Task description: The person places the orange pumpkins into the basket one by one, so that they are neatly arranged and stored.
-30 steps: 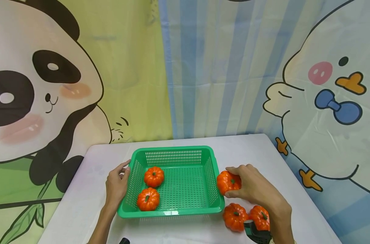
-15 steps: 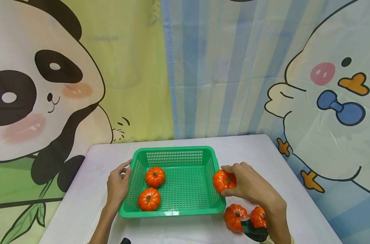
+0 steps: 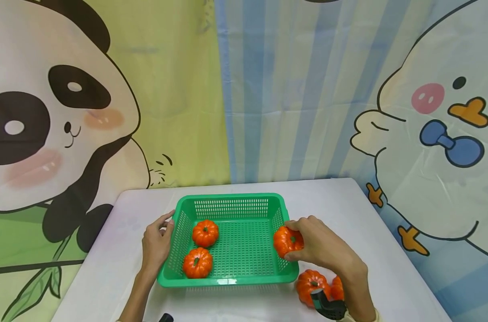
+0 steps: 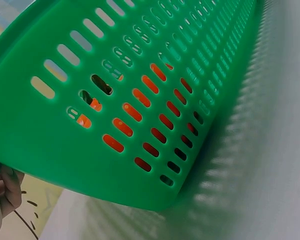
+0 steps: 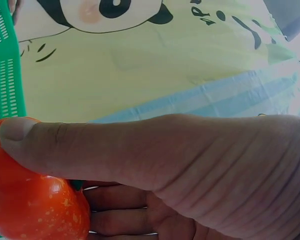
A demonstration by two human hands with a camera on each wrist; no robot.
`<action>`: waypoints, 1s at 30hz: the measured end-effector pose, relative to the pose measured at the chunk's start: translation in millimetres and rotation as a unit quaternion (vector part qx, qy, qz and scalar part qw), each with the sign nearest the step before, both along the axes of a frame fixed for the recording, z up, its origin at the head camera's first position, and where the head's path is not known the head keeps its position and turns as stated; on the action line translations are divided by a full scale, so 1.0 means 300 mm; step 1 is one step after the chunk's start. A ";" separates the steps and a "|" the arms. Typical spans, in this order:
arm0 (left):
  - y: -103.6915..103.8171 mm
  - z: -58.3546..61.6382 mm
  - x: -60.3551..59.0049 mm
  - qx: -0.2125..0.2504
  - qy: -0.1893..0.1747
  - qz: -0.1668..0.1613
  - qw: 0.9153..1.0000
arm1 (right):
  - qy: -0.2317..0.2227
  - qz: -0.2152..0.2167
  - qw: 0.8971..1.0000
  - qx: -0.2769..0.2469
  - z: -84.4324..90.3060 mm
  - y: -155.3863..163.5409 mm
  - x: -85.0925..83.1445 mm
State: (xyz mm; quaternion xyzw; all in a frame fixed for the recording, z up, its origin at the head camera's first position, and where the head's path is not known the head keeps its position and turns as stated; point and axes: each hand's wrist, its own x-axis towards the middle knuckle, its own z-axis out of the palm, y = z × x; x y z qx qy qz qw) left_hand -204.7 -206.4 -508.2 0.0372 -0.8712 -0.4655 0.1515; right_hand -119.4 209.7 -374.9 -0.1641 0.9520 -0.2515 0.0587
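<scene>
The right hand's point(image 3: 315, 241) fingers pinch a pumpkin point(image 3: 286, 241) at the green basket's point(image 3: 260, 281) right side, while the left hand's point(image 3: 155, 245) fingers grip its left edge, seemingly for steadiness.

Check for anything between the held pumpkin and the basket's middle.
Possibly the right rim: the held pumpkin, in the right hand, overlaps it in the head view. Beyond that, nothing visible; the two pumpkins inside sit left.

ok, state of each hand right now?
Left hand: closed, holding the rim of the green basket.
Right hand: closed, holding an orange pumpkin.
</scene>
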 end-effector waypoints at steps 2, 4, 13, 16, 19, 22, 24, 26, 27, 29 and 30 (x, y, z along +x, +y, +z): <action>-0.001 0.001 0.001 0.001 0.000 -0.001 1.000 | 0.004 -0.005 1.000 0.006 -0.005 -0.004 0.001; -0.003 0.001 0.001 0.002 0.003 -0.002 1.000 | 0.012 -0.003 1.000 0.010 -0.009 -0.009 0.001; -0.003 -0.006 -0.002 -0.001 0.006 -0.003 1.000 | 0.002 0.015 1.000 -0.004 -0.018 -0.036 -0.007; -0.003 -0.008 0.000 -0.001 0.007 -0.003 1.000 | -0.006 0.017 1.000 -0.004 -0.022 -0.045 -0.009; 0.000 -0.010 -0.002 -0.002 0.005 0.000 1.000 | -0.005 0.023 1.000 0.000 -0.025 -0.050 -0.012; 0.000 -0.011 -0.004 -0.002 0.003 0.002 1.000 | -0.003 0.027 1.000 -0.001 -0.028 -0.054 -0.017; 0.000 -0.010 -0.004 -0.003 0.002 0.003 1.000 | -0.003 0.033 0.999 -0.006 -0.033 -0.059 -0.021; 0.000 -0.009 -0.005 -0.004 0.001 0.004 1.000 | -0.007 0.041 0.999 -0.015 -0.038 -0.064 -0.026; 0.000 -0.008 -0.005 -0.004 0.001 0.004 1.000 | -0.009 0.046 0.999 -0.019 -0.039 -0.067 -0.029; -0.001 -0.007 -0.004 -0.005 0.001 0.003 1.000 | -0.010 0.058 0.998 -0.028 -0.045 -0.073 -0.035; -0.001 -0.007 -0.004 -0.004 0.000 0.003 1.000 | -0.011 0.061 0.998 -0.031 -0.046 -0.076 -0.037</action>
